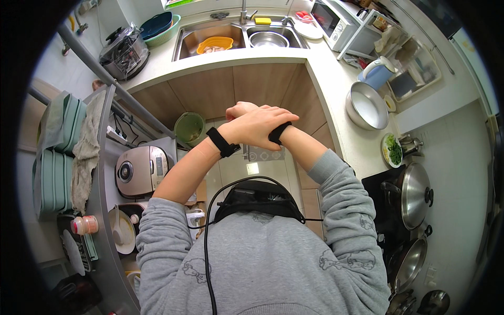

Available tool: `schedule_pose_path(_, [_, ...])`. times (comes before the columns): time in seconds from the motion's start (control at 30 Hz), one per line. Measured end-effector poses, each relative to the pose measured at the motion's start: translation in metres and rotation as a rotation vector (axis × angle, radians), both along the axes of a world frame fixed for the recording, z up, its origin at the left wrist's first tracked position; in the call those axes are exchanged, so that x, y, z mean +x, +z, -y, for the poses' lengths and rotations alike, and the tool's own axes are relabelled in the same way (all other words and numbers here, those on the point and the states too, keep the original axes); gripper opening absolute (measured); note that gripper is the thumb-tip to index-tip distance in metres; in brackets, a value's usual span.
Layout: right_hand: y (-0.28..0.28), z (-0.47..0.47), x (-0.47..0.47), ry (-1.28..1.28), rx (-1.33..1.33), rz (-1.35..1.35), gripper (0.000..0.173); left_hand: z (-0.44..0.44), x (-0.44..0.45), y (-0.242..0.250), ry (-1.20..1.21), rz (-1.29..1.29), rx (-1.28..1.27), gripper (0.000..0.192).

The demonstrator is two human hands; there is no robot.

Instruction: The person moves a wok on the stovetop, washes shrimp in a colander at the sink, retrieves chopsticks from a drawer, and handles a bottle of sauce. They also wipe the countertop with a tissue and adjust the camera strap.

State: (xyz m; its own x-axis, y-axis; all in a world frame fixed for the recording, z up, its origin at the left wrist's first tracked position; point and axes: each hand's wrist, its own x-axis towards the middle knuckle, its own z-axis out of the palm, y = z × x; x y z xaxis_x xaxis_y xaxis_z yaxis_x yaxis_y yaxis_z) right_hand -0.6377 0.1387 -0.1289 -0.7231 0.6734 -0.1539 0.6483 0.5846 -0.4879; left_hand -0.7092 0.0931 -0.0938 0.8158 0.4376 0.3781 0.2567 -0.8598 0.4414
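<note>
My left hand (pixel 254 126) lies across my right wrist, its fingers and thumb spread around the black wristband (pixel 280 133) there. Beneath it, my right hand (pixel 241 108) points leftward and is largely covered. Its visible part looks curled, and I cannot make out whether anything is in it. A second black wristband (pixel 221 142) circles my left wrist. Both arms are crossed in front of my body, above the tiled floor and short of the wooden cabinet doors (pixel 204 87).
Ahead, the double sink holds an orange basket (pixel 216 44) and a steel bowl (pixel 269 39). On the right counter stand a metal pot (pixel 367 105), a plate of chopped greens (pixel 392 150) and a lidded pan (pixel 416 196). Left are a rice cooker (pixel 141 171) and a green bin (pixel 189 128).
</note>
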Motion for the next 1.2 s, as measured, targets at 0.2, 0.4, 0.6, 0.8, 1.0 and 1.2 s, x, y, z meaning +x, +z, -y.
schedule_pose_path(0.2, [0.035, 0.046, 0.004, -0.161, 0.032, -0.074, 0.020, 0.007, -0.003, 0.000, 0.027, 0.066, -0.007, 0.073])
schedule_pose_path(0.4, [0.047, 0.053, 0.013, -0.136, -0.024, -0.076, 0.020, 0.008, 0.002, -0.005, -0.027, -0.018, -0.024, 0.061])
schedule_pose_path(0.6, [0.048, 0.050, 0.023, -0.078, -0.070, -0.040, 0.020, 0.008, -0.001, -0.008, -0.016, -0.004, -0.070, 0.063])
schedule_pose_path(0.8, [0.048, 0.046, 0.020, 0.164, 0.159, 0.137, 0.019, 0.010, 0.002, -0.007, -0.020, -0.016, -0.060, 0.072])
schedule_pose_path(1.0, [0.008, 0.019, 0.023, 0.205, 0.257, 0.038, 0.016, 0.010, -0.001, 0.003, 0.039, -0.032, -0.010, 0.090])
schedule_pose_path(1.2, [-0.036, -0.004, 0.044, 0.006, 0.273, -0.145, 0.012, -0.009, -0.068, -0.001, 0.365, 0.165, 0.008, 0.043])
